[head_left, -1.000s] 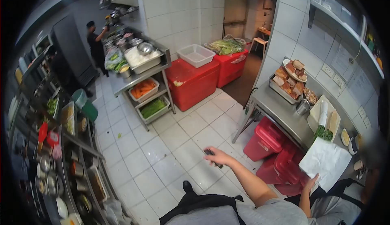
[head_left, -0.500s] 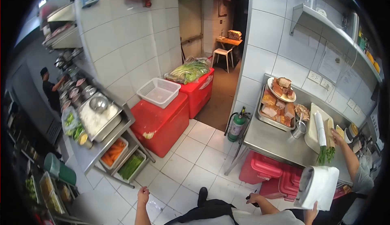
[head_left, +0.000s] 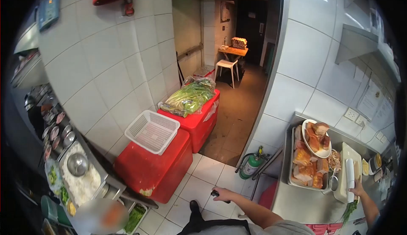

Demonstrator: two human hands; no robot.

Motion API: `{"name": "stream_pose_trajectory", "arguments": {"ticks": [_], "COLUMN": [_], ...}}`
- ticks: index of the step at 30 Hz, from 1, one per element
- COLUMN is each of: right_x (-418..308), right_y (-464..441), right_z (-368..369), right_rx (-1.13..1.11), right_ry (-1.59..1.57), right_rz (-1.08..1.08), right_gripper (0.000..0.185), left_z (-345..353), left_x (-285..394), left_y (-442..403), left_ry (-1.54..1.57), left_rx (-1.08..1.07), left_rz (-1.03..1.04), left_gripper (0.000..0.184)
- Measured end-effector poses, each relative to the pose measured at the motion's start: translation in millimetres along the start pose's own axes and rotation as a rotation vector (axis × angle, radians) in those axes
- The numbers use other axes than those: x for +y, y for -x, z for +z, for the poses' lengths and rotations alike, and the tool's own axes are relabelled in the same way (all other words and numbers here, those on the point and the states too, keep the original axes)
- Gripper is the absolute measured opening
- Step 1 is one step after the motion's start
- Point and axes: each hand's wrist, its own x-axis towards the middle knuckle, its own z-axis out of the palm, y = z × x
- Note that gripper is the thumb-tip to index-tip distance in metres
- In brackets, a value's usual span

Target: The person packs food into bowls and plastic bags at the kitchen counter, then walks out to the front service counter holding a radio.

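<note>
My right hand point(head_left: 221, 194) is closed around a small black object point(head_left: 215, 193), whose kind I cannot make out. It is held out in front of my body above the tiled floor, touching nothing else. My left hand is out of view. Nearest ahead of my right hand stands a green fire extinguisher point(head_left: 252, 167) by the doorway. To the left is a red cooler box point(head_left: 163, 167) with a white plastic basket point(head_left: 152, 132) on its lid.
At right, a co-worker's hand point(head_left: 358, 190) touches a long white wrapped bundle point(head_left: 350, 175) at a cutting board point(head_left: 342, 194). Roast meat fills a metal tray point(head_left: 291, 154). A bag of leafy greens point(head_left: 190, 97) lies on another red cooler. Rice sits in a pan point(head_left: 91, 171) at left.
My view has moved closer to the coolers and doorway. My left hand has left the view. My right hand still holds the black object. The co-worker's white folded stack is no longer seen.
</note>
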Motion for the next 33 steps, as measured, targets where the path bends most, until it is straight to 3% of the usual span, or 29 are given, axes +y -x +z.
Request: {"name": "stream_pose_trajectory", "arguments": {"ticks": [7,9,10,11,13,14,17,18,19,21,23,25,27,33], "right_x": [84.0,105.6,118.1,127.9,147.7,159.6,191.9,206.9,222.4,238.9,213.7,227.8,236.1,296.5], "right_y": [-30.1,-31.1,-32.0,-32.9,-52.9,-63.7,-109.3,-132.3,-156.1,-210.9,-253.5,-304.8,-341.5,-388.2], "right_z": [-91.3,-116.8,-132.0,-145.8,-166.6,-181.1,-231.5,-243.8,-261.2,-307.9,-379.5,-431.5,-479.3,-583.0], "right_rx": [-0.041,0.064,0.068,0.138,0.209,0.227,0.144,0.132,0.123,0.122,0.138,0.082,0.211,0.456], "right_ry": [0.16,0.139,0.13,0.036,-0.071,-0.099,-0.233,-0.108,0.02,0.056,-0.052,0.07,0.063,-0.135], "right_rz": [0.44,0.567,0.576,0.626,0.683,0.678,0.676,0.626,0.576,0.448,0.502,0.463,0.31,0.429], "right_gripper": [0.06,0.062,0.062,0.063,0.065,0.066,0.069,0.07,0.07,0.072,0.066,0.063,0.058,0.053], "left_z": [-167.5,-200.3,-218.1,-239.2,-259.8,-256.7,-236.6,-239.4,-234.9,-227.5,-231.7,-240.3,-255.1,-304.3], "left_x": [142.5,169.1,183.1,202.1,303.4,332.1,409.4,438.3,459.8,486.2,510.1,533.5,564.8,687.9], "left_y": [-184.5,-245.5,-281.3,-312.5,-367.2,-378.5,-440.2,-454.9,-448.0,-428.8,-424.5,-425.9,-443.5,-547.8], "left_ry": [-0.011,-0.131,-0.376,-0.76,-1.22,-1.225,-0.075,0.287,0.378,0.092,-0.078,-0.117,-0.123,-0.193], "left_rx": [0.051,0.02,-0.02,-0.055,-0.014,-0.027,-0.18,-0.207,-0.209,-0.256,-0.297,-0.303,-0.291,-0.322], "left_rz": [0.182,0.315,0.575,1.109,1.193,1.201,0.771,0.592,0.48,0.414,0.382,0.312,0.274,0.271], "left_gripper": [0.03,0.03,0.03,0.03,0.03,0.03,0.026,0.025,0.026,0.027,0.028,0.029,0.031,0.036]}}
